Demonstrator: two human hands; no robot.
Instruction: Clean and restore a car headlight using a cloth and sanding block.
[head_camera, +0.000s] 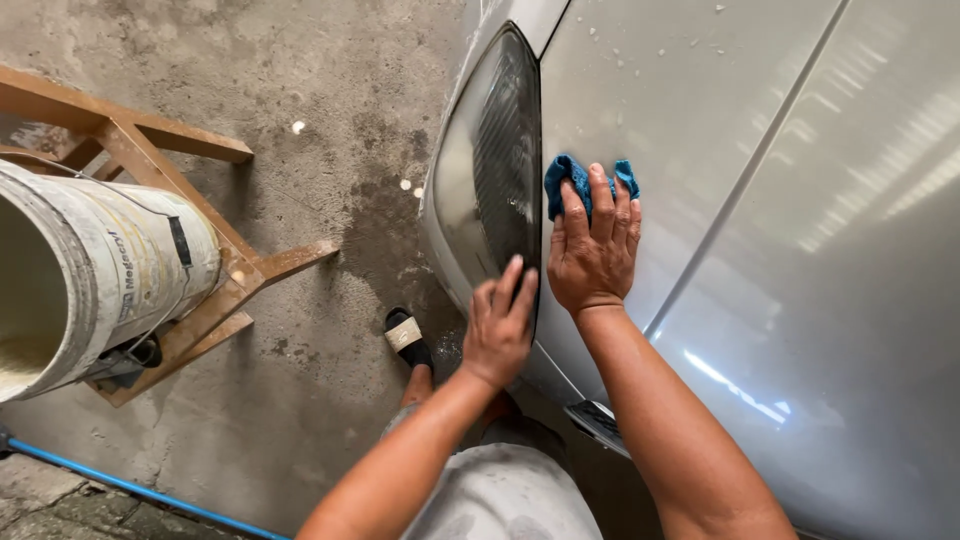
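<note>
Cloth (566, 178), blue and bunched, lies flat against the silver car panel (690, 130) just right of the headlight (490, 170), pinned there by the right hand (592, 250). Its fingers (601, 195) are stretched out side by side and pressed on the cloth, not curled around it; blue edges show above and to either side of the fingertips. The left hand (498, 325) holds nothing: its fingers are loosely open, tips resting on the lower edge of the headlight where it meets the panel. Both forearms reach up from the bottom of the view, the right one lying over the bodywork.

Water drops bead on the panel above the cloth, and a crease line runs down the metal to the right. Below the left arm a foot in a black sandal (406, 338) stands on damp concrete floor (330, 120). Further left a dirty white bucket (95, 280) lies tilted in a wooden frame (150, 150), and a blue hose (140, 490) crosses the floor's lower corner.
</note>
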